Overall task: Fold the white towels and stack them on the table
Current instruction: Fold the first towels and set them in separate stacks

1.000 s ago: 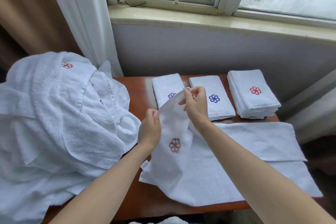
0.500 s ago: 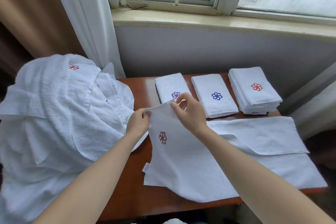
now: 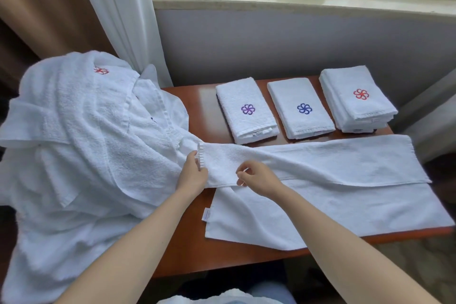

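A long white towel (image 3: 320, 180) lies across the front of the brown table (image 3: 202, 106), its far long edge folded over toward me. My left hand (image 3: 192, 175) pinches the folded flap's left end. My right hand (image 3: 256, 177) pinches the flap's near edge just to the right. At the back of the table lie a folded towel with a purple flower (image 3: 246, 111), a folded towel with a blue flower (image 3: 299, 108) and a stack of folded towels with a red flower (image 3: 355, 99).
A big heap of unfolded white towels (image 3: 81, 143) covers the table's left end and spills off it. A wall, a window sill (image 3: 271, 0) and a white curtain (image 3: 123, 15) stand behind the table. More white cloth (image 3: 222, 297) shows at the bottom edge.
The raised corner with the flower mark has been laid down and folded over, hiding the mark. Both hands dropped to the table and moved left along the flap.
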`<state>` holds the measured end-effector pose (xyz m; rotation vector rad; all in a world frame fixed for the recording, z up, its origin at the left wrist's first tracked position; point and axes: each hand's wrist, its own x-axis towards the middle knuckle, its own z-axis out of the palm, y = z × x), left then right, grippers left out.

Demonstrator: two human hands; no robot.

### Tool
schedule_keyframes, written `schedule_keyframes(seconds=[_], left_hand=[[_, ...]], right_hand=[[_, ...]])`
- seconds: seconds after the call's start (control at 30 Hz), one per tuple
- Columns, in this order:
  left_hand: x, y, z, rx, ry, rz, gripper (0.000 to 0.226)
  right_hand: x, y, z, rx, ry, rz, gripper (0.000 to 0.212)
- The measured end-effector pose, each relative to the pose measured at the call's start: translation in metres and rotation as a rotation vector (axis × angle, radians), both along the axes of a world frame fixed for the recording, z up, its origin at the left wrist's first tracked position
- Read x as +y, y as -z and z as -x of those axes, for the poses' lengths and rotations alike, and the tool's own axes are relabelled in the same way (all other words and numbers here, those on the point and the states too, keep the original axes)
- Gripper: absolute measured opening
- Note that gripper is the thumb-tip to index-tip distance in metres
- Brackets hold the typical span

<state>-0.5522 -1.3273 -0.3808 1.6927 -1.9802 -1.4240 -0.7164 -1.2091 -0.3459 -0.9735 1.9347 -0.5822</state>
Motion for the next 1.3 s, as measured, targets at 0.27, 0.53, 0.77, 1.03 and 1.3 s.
schedule_keyframes(seconds=[0.27,0.53,0.77,1.03,1.3], left_hand=[[0.044,0.02,-0.036,-0.069,0.239,0.028,0.029],[0.061,0.01,-0.055,-0.296,0.973,0.218,0.036],[0.074,0.013,-0.066,-0.381,1.29,0.579,0.019],[0.069,-0.011,-0.064,-0.333,1.195,0.127,0.015],[0.052,-0.008,-0.057,-0.394,0.989,0.404,0.014]], right_hand=[[0.036,0.023,-0.032,0.119,-0.105,-0.077,0.014],[0.066,0.037,-0.053,0.241,-0.268,-0.071,0.023],[0.083,0.039,-0.068,0.25,-0.326,-0.045,0.031],[0.094,0.038,-0.071,0.2,-0.418,-0.125,0.046],[0.08,0.022,-0.053,0.152,-0.123,-0.015,0.03]])
